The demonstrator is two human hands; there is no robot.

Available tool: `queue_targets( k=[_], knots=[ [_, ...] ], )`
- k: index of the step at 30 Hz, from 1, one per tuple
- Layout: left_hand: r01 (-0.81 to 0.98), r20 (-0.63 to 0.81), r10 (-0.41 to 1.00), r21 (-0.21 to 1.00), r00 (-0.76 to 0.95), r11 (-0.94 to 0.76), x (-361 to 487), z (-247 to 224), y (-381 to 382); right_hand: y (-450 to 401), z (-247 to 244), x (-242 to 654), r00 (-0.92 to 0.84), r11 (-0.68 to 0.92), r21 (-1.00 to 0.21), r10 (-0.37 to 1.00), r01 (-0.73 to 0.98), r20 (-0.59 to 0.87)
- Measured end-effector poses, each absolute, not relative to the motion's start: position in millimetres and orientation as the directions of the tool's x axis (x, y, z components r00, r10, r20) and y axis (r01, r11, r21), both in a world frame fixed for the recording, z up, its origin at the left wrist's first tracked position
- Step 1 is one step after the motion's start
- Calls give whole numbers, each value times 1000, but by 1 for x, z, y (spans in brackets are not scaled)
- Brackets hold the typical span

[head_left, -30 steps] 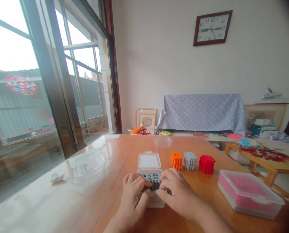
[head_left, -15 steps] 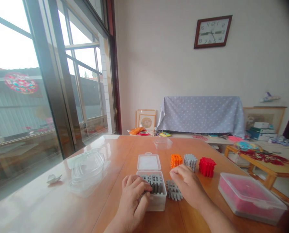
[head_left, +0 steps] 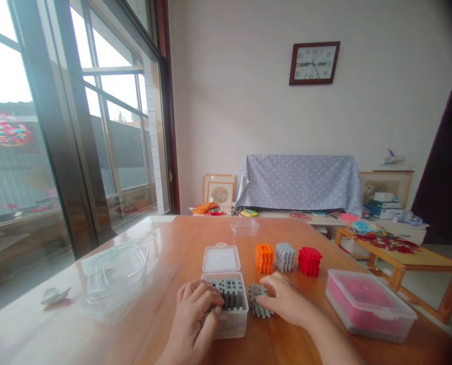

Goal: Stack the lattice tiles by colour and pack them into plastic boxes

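A small clear plastic box (head_left: 229,327) stands in front of me, its lid (head_left: 221,259) folded back. Grey interlocking plastic pieces (head_left: 233,291) with notched edges stand in rows inside it. My left hand (head_left: 197,314) rests over the box's left side, its fingers curled in against these pieces; the fingertips are partly hidden. To the right of the box lies a small pile of loose grey notched pieces (head_left: 259,301). My right hand (head_left: 289,299) is at the pile's right edge, thumb and forefinger apart, the thumb over the pieces and seemingly touching them.
Behind the pile stand an orange block (head_left: 264,258), a light grey block (head_left: 286,257) and a red block (head_left: 309,261) of stacked pieces. At right sits a lidded box with pink contents (head_left: 370,304). Clear containers (head_left: 115,274) lie at left, another tub (head_left: 244,226) farther back.
My right hand has lowered from above to the loose grey pieces, its thumb and forefinger parting. The left hand stays at the box. The whole view has shifted a little to the right.
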State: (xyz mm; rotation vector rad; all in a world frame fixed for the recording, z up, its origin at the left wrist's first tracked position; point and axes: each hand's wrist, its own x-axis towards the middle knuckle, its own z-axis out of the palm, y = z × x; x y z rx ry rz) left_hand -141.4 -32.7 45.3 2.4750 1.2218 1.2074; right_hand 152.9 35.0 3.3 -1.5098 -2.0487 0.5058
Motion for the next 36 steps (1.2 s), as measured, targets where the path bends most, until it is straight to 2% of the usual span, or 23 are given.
queue_targets(
  k=[10,14,19,22,25,29,36],
  knots=[
    [593,599,722,457,346,-663,-142,43,-31,34,9,151,-188,306,-599,949,740,252],
    [591,600,723,461,342,-662,-142,40,-31,38,4,152,-172,301,-654,951,694,256],
    [571,604,729,490,322,-659,-142,39,-32,39,10,158,-237,273,-812,956,515,171],
    [550,604,737,520,304,-653,-141,40,-32,34,25,160,-249,305,-872,943,381,221],
    [535,601,746,545,288,-646,-141,41,-33,24,42,153,-189,337,-901,937,273,293],
    [533,579,778,590,245,-607,-141,39,-35,9,51,128,-176,383,-894,921,233,348],
    [531,539,829,663,150,-527,-140,36,-38,-5,39,92,-239,519,-762,855,386,461]
  ],
)
